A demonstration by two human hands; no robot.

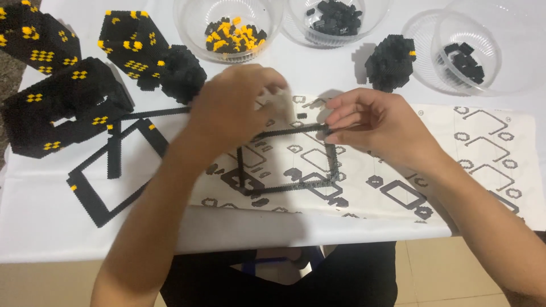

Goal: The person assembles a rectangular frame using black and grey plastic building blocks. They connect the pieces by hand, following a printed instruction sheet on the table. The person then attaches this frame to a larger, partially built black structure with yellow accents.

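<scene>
At the far left corner of the worktop [34,227] stand large black block structures with yellow dots [62,108], and in front of them a flat black frame [108,182] lies on the white cover. Near it, toward the back edge, sits a dark rounded block lump [182,73].

The left hand [233,108] hovers blurred over the middle of the worktop, fingers curled close together at the near-left end of a thin black square frame [287,162]; whether it pinches a small piece I cannot tell. That frame stands tilted on the printed instruction sheet [483,148], around the middle of the worktop. The right hand [375,128] pinches the frame's upper right corner, fingers narrow, steadying it.

By the look of it, the step in hand is fitting small bricks onto the frame's top rail; the next move calls for a steady hold and a precise press.

Along the back edge are clear bowls: one of yellow and black bricks [234,35], one of black bricks [336,16], another at the right [466,57], with a second dark lump [391,61] between.
</scene>
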